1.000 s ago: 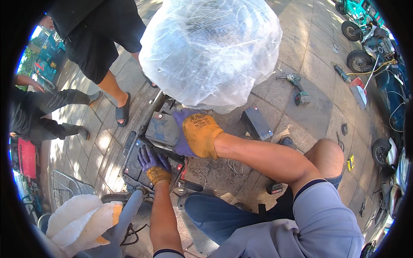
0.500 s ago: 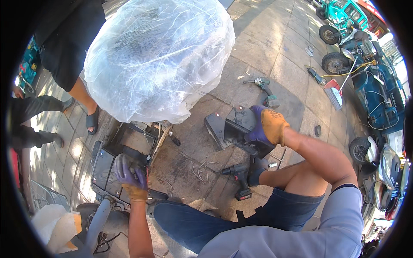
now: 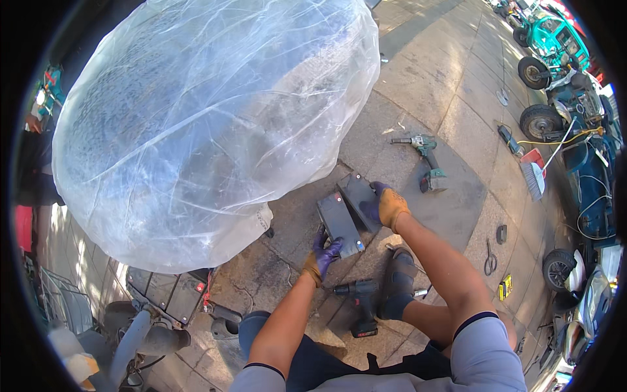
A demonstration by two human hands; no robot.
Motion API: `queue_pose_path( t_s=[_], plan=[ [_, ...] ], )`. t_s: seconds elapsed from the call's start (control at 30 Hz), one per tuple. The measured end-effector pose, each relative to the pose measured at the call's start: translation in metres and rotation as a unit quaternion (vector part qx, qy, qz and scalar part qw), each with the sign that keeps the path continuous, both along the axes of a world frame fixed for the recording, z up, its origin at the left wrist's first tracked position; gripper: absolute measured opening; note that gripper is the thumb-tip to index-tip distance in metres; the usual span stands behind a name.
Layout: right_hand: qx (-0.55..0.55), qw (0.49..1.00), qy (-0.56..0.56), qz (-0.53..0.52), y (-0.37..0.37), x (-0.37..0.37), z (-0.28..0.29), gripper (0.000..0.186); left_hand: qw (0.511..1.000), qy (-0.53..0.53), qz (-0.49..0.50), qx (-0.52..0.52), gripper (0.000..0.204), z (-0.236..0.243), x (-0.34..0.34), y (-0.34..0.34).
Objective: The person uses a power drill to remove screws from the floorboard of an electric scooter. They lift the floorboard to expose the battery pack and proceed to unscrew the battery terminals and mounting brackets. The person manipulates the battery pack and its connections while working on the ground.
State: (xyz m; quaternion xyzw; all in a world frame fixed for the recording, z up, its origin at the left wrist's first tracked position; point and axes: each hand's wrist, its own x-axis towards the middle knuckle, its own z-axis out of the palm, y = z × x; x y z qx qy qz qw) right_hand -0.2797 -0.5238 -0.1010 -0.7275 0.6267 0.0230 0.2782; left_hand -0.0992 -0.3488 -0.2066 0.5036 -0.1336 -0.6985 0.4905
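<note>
Two dark grey, box-shaped batteries with small coloured terminals lie side by side on the paving ahead of me. My left hand, in a purple and orange glove, is closed on the near end of the left battery. My right hand, gloved the same way, grips the right battery along its right side. The two batteries form a narrow V, nearer together at their far ends. A black cordless drill lies just below them, beside my shoe.
A large bundle in clear plastic hides much of the upper left. Beneath its edge, more batteries sit in a row. A green impact wrench, scissors, a yellow box and a broom lie rightward; parked vehicles line the right side.
My left hand has moved right, from the battery row at left to the left battery. The right battery, tilted over before, now rests beside it. The view has shifted, with the plastic bundle looming larger.
</note>
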Motion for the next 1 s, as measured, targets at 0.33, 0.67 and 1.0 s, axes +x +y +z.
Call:
queue_pose_path(
  t_s=[0.33, 0.67, 1.0],
  plan=[
    [-0.071, 0.993, 0.048, 0.08, -0.04, -0.065, -0.05, 0.061, 0.986, -0.14, -0.031, -0.08, 0.084, -0.015, -0.034, -0.065],
    [-0.001, 0.896, 0.294, 0.332, 0.028, 0.102, 0.103, 0.026, 0.878, -0.42, -0.209, -0.091, 0.068, 0.123, 0.029, -0.003],
    [0.041, 0.881, -0.094, 0.463, 0.132, 0.324, 0.114, 0.035, 0.743, -0.652, -0.126, 0.08, 0.045, 0.252, 0.164, 0.178]
  ],
)
